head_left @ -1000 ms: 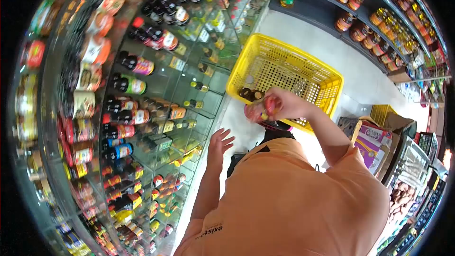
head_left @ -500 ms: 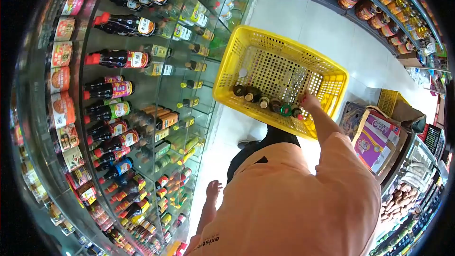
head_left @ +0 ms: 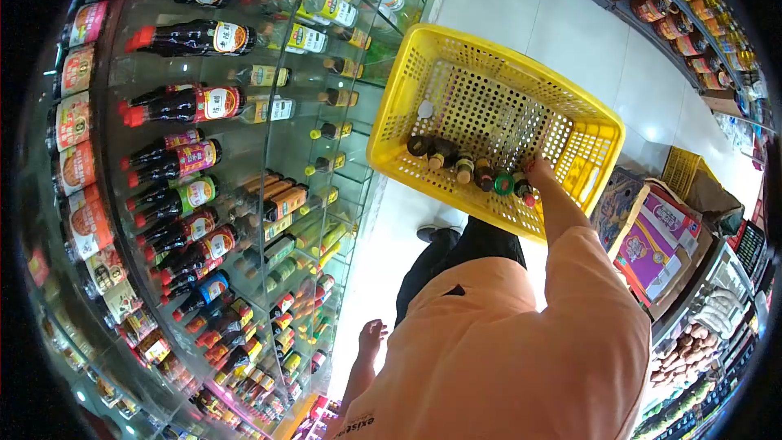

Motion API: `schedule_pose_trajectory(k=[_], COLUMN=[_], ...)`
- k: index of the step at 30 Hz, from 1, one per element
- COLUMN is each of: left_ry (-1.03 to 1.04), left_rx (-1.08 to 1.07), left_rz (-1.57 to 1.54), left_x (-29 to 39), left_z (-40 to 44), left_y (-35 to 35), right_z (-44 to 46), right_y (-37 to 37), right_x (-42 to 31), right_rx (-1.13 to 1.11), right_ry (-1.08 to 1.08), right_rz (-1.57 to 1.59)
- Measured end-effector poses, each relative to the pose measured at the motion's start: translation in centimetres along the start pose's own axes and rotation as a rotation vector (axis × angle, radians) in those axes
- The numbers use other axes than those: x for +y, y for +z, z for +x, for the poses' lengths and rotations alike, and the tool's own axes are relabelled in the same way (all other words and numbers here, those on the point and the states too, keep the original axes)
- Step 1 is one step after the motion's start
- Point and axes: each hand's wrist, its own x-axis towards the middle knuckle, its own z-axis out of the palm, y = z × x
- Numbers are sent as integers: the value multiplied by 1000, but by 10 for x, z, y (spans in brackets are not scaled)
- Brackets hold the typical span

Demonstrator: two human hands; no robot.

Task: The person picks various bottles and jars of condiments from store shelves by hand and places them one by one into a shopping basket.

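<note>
A yellow plastic basket (head_left: 497, 49) with perforated walls stands in front of me. Along its near side several dark bottles (head_left: 464, 168) stand in a row, with mostly dark, tan and red caps. One green-capped bottle (head_left: 503, 184) is near the row's right end. My right hand (head_left: 538, 169) reaches down inside the basket, right of the bottles, its fingers curled; a bit of red shows at the fingertips, but what they hold is not clear. My left hand (head_left: 373, 338) hangs low beside the glass shelves, fingers loosely bent and apart, holding nothing.
Glass shelves (head_left: 269, 155) crowded with sauce bottles and jars run along the left. More shelves of bottles (head_left: 700, 24) stand at upper right. Cardboard boxes (head_left: 652, 236) and a second yellow crate (head_left: 680, 169) are to the right, near a display of brown produce (head_left: 688, 354).
The camera view has shifted, so the basket looks larger and closer. My right hand stays inside the basket near its right end. My left hand still hangs empty.
</note>
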Motion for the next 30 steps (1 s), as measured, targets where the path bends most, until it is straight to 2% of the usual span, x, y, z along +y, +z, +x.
schedule_pose_trajectory(k=[1,2,3,5,7,10,13,15,17,19,20,21,23,25,26,27,28,30], left_ry=[-19,-45,-57,37,71,68,137,154,211,166,126,134,155,201,326,450,581,756], left_rx=[-20,-39,-38,-35,-34,-39,-24,-29,45,61,69,202,432,635,735,839,930,1093], left_rz=[-74,-146,-144,-120,-140,-176,-268,-308,-393,-696,-1000,-1124,-1386,-1414,-1412,-1404,-1340,-1267], left_x=[-2,-7,-11,1,18,29,21,2,-27,-54,-70,-79,-84,-75,-70,-66,-70,-73], left_z=[6,7,10,13,13,14,14,17,21,24,30,30,30,8,-11,-31,-49,-105], left_y=[-1,-5,-9,-9,-10,-7,-6,-8,-12,-22,-34,-43,-81,-137,-165,-193,-223,-276], right_z=[-10,23,28,34,22,13,-16,-80,-47,-84,-95,-107,-176,-204,-270,-250,-264,-285], right_y=[-12,29,34,44,30,9,-11,-77,-53,-79,-77,-75,-83,-68,-74,-47,-32,5], right_x=[-16,19,15,19,13,0,-21,-94,-59,-105,-121,-134,-199,-236,-279,-280,-290,-308], right_rx=[-73,-28,-39,41,-91,-98,366,108,347,252,303,352,487,345,266,374,224,219], right_ry=[29,-6,-3,81,-109,-74,-181,-4,-303,-297,-480,-652,-816,-957,-990,-1163,-1174,-1262], right_rz=[9,24,20,-61,-261,-196,97,315,256,300,345,392,222,244,304,198,242,12])
